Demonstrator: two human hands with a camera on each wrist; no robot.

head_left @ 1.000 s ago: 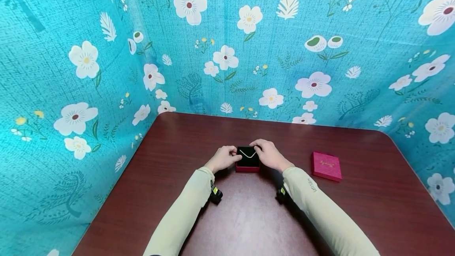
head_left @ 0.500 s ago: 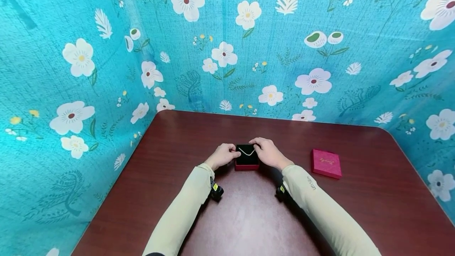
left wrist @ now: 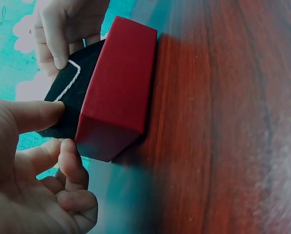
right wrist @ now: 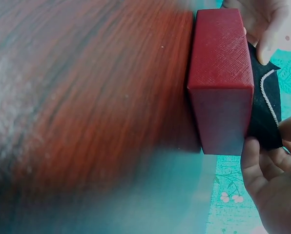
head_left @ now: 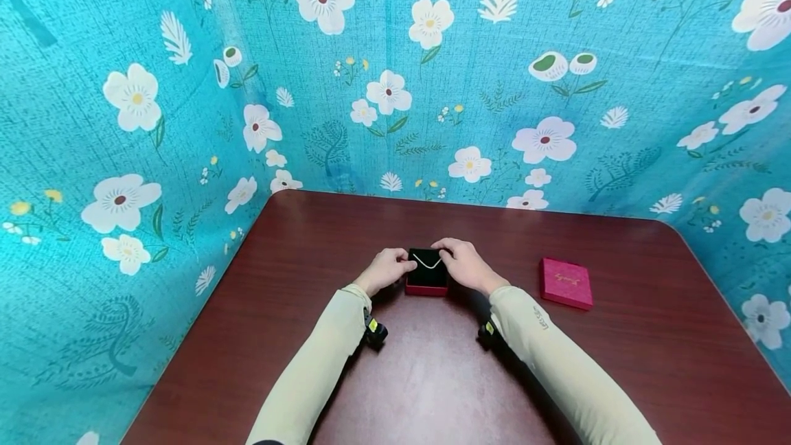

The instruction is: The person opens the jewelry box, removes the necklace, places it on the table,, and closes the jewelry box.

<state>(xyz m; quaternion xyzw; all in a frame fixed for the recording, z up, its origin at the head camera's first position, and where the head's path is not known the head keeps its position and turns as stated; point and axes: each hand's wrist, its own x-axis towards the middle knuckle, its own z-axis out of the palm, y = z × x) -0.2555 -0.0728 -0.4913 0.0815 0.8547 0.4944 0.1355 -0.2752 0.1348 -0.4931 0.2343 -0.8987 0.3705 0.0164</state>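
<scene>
A small red box (head_left: 426,290) stands on the table between my hands. A black pad (left wrist: 79,105) sticks up out of its open top in both wrist views. A thin twisted silver-white chain (left wrist: 70,87) lies across the pad in a V shape. My left hand (head_left: 384,270) pinches the pad at its left edge, thumb on the front face over one end of the chain. My right hand (head_left: 467,268) pinches the opposite edge, its thumb by the chain's other end. The pad's back and the box's inside are hidden.
A flat pinkish-red lid (head_left: 565,283) with gold lettering lies on the table to the right of the box. The dark red-brown wooden table (head_left: 346,225) ends at a blue flowered cloth (head_left: 395,108) at the back and sides.
The head view has tilted down a little, then steadied. Both hands keep their hold on the pad, with little visible movement of the box or hands.
</scene>
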